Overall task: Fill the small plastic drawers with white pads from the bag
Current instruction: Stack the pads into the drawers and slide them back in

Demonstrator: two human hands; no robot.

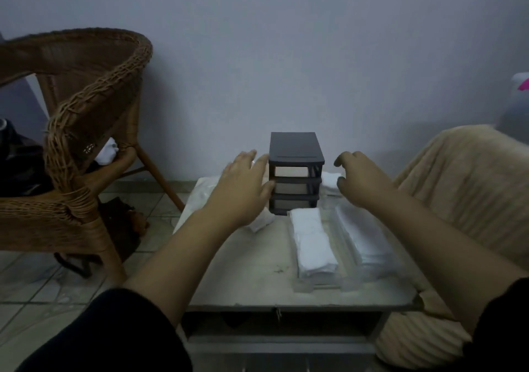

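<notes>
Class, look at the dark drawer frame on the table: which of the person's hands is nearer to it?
Left. The left hand reaches the left side of the dark drawer frame, thumb at its edge; the right hand is off its right side, a gap between.

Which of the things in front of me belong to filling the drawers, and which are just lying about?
Job: dark drawer frame; left clear drawer and right clear drawer, both holding white pads; loose pad by the left hand; pale bag beyond that hand.
Lying about: wicker chair; beige covered seat.
</notes>
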